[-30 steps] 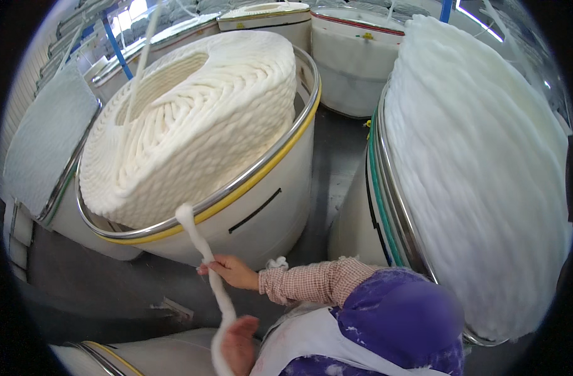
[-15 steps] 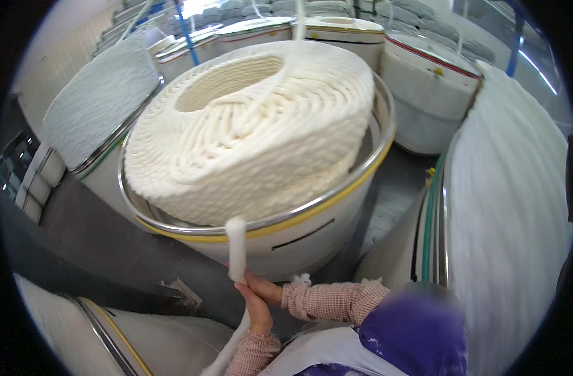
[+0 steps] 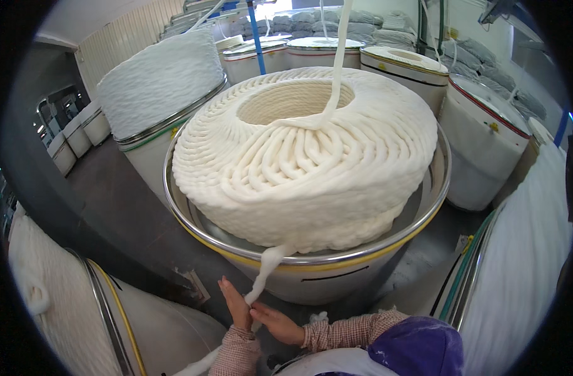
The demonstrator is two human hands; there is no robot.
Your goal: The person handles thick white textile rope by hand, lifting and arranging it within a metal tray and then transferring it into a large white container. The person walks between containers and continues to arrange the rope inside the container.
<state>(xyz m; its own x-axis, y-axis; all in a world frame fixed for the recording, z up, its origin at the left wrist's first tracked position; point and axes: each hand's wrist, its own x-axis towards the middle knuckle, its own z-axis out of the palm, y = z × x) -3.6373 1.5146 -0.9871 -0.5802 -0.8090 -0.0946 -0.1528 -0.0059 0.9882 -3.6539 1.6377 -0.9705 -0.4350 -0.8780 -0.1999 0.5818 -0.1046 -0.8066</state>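
A thick cream-white fibre sliver [image 3: 269, 266] hangs over the front rim of the big can [image 3: 336, 257] and runs down between my hands. My left hand [image 3: 237, 306] stands with its fingers straight and its palm against the sliver. From the other side, my right hand [image 3: 277, 324] presses its fingers on it, so the sliver is gripped between the two. Below them, a loose sliver length [image 3: 198, 365] passes by my left sleeve. Inside the can sits a tall ring-shaped coil [image 3: 311, 175] of the same sliver, with one strand [image 3: 338, 66] rising from its top.
A can of white sliver [image 3: 56, 294] stands close at the left, and another coil [image 3: 524, 269] at the right. Behind are a can with a tilted white coil [image 3: 161, 81] and a red-rimmed can [image 3: 484, 141]. Blue posts [image 3: 256, 37] and grey bundles line the back.
My view has shifted, so the big can sits further right and lower. My left hand's fingers have straightened, and the sliver now looks bent and thinner near my hands.
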